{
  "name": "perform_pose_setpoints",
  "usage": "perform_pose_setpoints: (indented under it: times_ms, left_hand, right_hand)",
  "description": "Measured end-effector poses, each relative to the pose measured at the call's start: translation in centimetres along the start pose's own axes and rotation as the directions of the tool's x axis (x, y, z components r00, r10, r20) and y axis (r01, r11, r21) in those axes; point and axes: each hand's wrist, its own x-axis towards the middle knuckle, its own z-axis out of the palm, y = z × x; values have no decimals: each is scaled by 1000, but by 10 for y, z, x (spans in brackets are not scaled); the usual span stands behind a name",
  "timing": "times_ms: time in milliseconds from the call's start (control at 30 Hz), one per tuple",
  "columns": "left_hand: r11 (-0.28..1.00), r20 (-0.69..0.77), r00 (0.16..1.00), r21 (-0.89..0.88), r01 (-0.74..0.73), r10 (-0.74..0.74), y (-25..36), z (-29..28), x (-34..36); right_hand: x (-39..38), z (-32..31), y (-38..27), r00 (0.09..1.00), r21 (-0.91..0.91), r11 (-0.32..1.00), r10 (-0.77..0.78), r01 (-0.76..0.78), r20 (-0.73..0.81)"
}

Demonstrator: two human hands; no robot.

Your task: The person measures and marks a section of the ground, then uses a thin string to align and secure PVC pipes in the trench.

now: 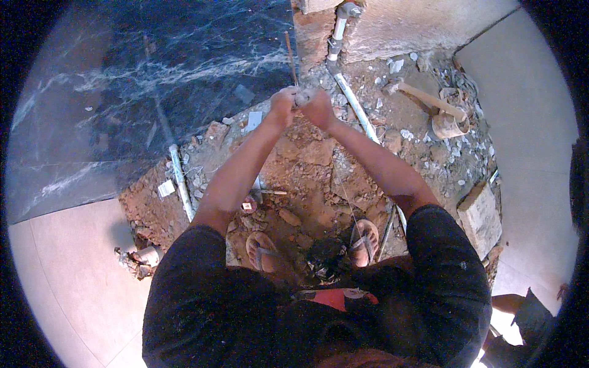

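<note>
Both my arms stretch forward, and the hands meet over the broken ground beside the dark marble slab [184, 73]. My left hand [283, 105] is closed, its fingers curled in toward a small greyish-white thing [302, 95] between the two hands. From the other side my right hand [318, 110] is closed against the same spot. The kind of thing is too small and too covered by fingers to tell. A thin brown rod [289, 55] rises just beyond the hands along the slab's edge; I cannot tell whether they touch it.
A white pipe [356, 105] runs down right of my hands; another pipe [180, 181] lies left. A wooden-handled hammer [432, 101] rests by a pale cup-like container [450, 126]. A small roll [248, 205] lies near my sandalled feet [262, 251]. A stone block [478, 218] stands right.
</note>
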Motion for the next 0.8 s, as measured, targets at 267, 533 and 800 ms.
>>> perform_pose_setpoints:
  times_ms: [267,533,800]
  left_hand:
    - [897,98,929,241,-369,356,-29,-24,-3]
    - [476,318,741,605,-639,591,-10,-14,-29]
    - [505,206,732,603,-618,650,-24,-39,-8]
  right_hand:
    - [4,-35,-34,998,68,997,45,-47,33]
    - [11,-52,-52,944,-12,954,298,-299,143]
    - [30,-79,-79,914,50,938,321,-343,247]
